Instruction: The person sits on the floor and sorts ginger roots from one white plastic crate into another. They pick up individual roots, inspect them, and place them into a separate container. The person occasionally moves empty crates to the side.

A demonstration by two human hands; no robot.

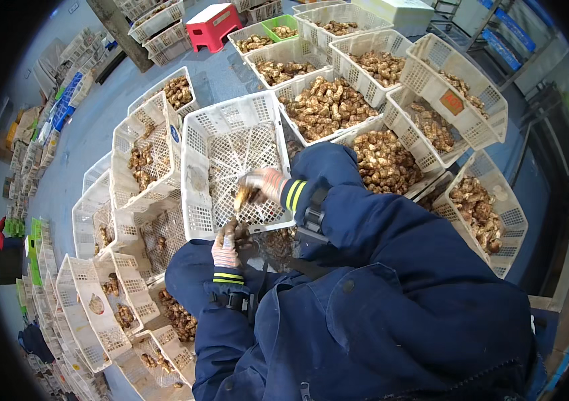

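Note:
My right hand (264, 184), in a striped glove and blurred, is over a nearly empty white plastic crate (193, 175), its fingers closed around a slender yellow-brown piece (240, 198) that looks like a mushroom. Just below, at the crate's near rim, my left hand (226, 248) wears a similar glove with dirty fingertips. Its fingers are bent near the lower end of that piece; whether they grip anything is unclear. Dirt and small scraps lie on the crate's mesh bottom. Beneath the rim, between my knees, a dark brown heap (280, 244) is partly hidden.
Crates of brown-and-white mushrooms (327, 108) stand ahead and to the right, one tilted on another (470, 95). Crates with fewer mushrooms (141, 160) stand on the left. Farther off are a red stool (209, 30), a post (121, 32) and stacked crates.

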